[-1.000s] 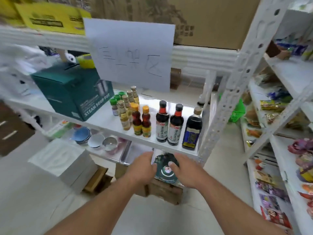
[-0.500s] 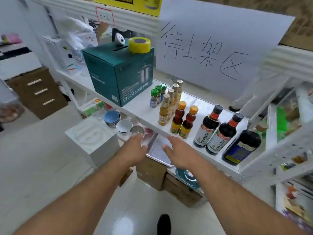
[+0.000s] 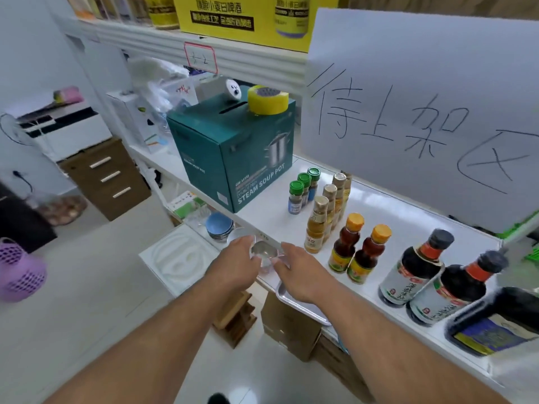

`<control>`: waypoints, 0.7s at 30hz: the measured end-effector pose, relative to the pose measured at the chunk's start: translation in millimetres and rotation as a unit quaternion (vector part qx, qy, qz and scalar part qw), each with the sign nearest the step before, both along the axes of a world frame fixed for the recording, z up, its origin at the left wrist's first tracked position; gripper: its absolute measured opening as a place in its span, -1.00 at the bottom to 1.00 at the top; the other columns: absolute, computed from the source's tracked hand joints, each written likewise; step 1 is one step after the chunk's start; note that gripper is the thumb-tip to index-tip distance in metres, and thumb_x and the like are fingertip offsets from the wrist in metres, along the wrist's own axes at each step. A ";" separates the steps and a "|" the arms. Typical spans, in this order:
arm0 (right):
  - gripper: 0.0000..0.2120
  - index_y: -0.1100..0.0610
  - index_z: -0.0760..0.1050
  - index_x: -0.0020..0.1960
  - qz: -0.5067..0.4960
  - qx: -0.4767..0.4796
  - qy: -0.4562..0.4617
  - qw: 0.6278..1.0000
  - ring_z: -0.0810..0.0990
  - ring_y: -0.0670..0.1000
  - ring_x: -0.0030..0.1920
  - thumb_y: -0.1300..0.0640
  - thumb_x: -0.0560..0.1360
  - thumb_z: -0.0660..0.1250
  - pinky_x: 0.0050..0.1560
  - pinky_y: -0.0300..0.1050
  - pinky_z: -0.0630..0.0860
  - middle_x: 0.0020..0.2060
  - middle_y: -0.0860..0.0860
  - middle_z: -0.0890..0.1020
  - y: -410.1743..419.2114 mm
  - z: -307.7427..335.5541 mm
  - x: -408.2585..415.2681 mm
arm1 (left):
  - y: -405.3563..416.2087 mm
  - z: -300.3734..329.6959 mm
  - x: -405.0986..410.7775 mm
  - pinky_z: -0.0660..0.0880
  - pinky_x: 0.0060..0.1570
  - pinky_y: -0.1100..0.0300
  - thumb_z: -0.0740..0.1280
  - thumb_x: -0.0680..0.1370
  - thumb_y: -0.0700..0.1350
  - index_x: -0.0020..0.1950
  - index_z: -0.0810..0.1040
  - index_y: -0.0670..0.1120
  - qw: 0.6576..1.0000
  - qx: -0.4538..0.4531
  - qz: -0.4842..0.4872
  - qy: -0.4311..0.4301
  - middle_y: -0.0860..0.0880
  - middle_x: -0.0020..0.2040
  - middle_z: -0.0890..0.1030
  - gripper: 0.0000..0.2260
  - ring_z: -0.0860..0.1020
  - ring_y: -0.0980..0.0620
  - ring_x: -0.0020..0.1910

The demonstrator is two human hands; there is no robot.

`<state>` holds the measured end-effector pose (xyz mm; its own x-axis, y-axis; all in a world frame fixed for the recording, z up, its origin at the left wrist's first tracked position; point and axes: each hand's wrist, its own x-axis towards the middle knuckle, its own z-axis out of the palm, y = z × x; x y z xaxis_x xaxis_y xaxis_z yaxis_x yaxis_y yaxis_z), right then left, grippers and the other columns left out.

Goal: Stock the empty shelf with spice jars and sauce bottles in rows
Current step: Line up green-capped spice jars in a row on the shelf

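On the white shelf (image 3: 271, 220) stand rows of bottles: three green-capped spice jars (image 3: 303, 188), gold-capped yellow oil bottles (image 3: 322, 220), two orange-capped sauce bottles (image 3: 360, 250), two dark soy sauce bottles (image 3: 417, 268) and a larger dark bottle (image 3: 495, 325) at the right end. My left hand (image 3: 236, 263) and my right hand (image 3: 297, 269) hover side by side before the shelf's front edge, left of the sauce bottles. Both hold nothing, with fingers relaxed. Between them shows a steel bowl (image 3: 264, 252) on the lower shelf.
A teal soup-pot box (image 3: 233, 158) with a yellow tape roll (image 3: 268, 99) fills the shelf's left part. A hanging paper sign (image 3: 423, 112) covers the back right. Below are blue bowls (image 3: 220, 227), a metal tray (image 3: 303, 309) and cardboard boxes (image 3: 288, 330). A purple basket (image 3: 20, 269) sits far left.
Both hands have shifted left along the shelf front, from the dark plate below to the steel bowl. The view has moved closer and leftward. No bottle has moved.
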<state>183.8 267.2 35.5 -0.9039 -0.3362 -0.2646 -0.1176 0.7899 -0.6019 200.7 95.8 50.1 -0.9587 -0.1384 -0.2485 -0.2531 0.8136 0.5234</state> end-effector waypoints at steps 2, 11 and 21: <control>-0.52 0.09 0.26 0.55 -0.015 -0.001 0.003 1.000 0.45 0.13 0.42 -0.10 0.71 0.12 0.36 0.03 0.39 0.50 0.10 0.41 -8.3 -4.6 -15.3 | -8.2 -3.1 -21.4 0.34 0.38 0.11 0.20 0.68 0.02 0.63 0.20 0.02 1.000 -0.002 -0.020 -0.002 0.01 0.62 0.26 -0.48 0.33 -0.03 0.53; -0.35 0.03 0.13 0.64 -0.228 -0.061 -0.030 0.971 0.39 0.05 0.51 -0.22 0.66 0.16 0.50 0.05 0.33 0.58 0.03 0.33 -69.7 -36.7 -79.5 | -61.2 -25.2 -125.6 0.28 0.49 0.05 0.23 0.66 0.01 0.64 0.18 0.03 0.988 0.021 -0.153 -0.015 0.01 0.63 0.23 -0.45 0.28 -0.03 0.56; -0.34 0.06 0.18 0.59 -0.448 -0.090 0.002 0.890 0.44 0.12 0.45 -0.20 0.61 0.26 0.41 0.16 0.44 0.50 0.08 0.41 -112.0 -49.7 -132.1 | -81.5 -47.7 -201.7 0.31 0.50 -0.05 0.23 0.67 0.01 0.63 0.18 0.05 0.961 0.053 -0.271 -0.027 0.02 0.62 0.24 -0.47 0.29 -0.05 0.56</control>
<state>51.7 155.3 -14.3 -0.8316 0.4822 -0.2757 0.5076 0.4584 -0.7295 -1.0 14.3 2.4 -0.8685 0.4060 -0.2844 0.1641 0.7769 0.6079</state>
